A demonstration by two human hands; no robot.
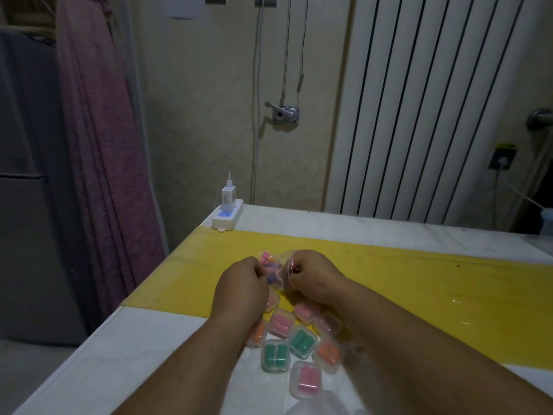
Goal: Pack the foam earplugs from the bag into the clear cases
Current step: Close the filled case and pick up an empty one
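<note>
1. Earplugs (267, 262), loose and mixed in colour, are seen through a small clear bag. The whole job is laid out on a white table (89, 354), the largest thing within reach.
2. A yellow sheet (389, 280) is spread across the middle of the table, and the bag is held over its near part.
3. A white power strip (227, 216), with a charger (228, 194) plugged in, is set at the far left corner, well apart from the work.
4. The left hand (242, 284) is curled tight, and the bag's left side is pinched in its fingers.
5. The right hand (314, 277) is curled likewise, and the bag's right side is gripped. Nothing else is held by either hand.
6. The bag (278, 272) is stretched between the two fists, so neither hand is nearer to it than the other. Its long axis appears to run away from the person, so a sideways pull is judged to be what opens it. Where its mouth lies cannot be told.
7. Small clear cases (275, 355) are clustered on the table on the person's side of the hands, some partly hidden under the wrists. Pink, green and orange pairs are seen inside them.
8. An empty-looking case (317, 404) is seen at the bottom edge, though it is blurred. Anything taken from the bag would have to be brought back toward the person to reach it.
</note>
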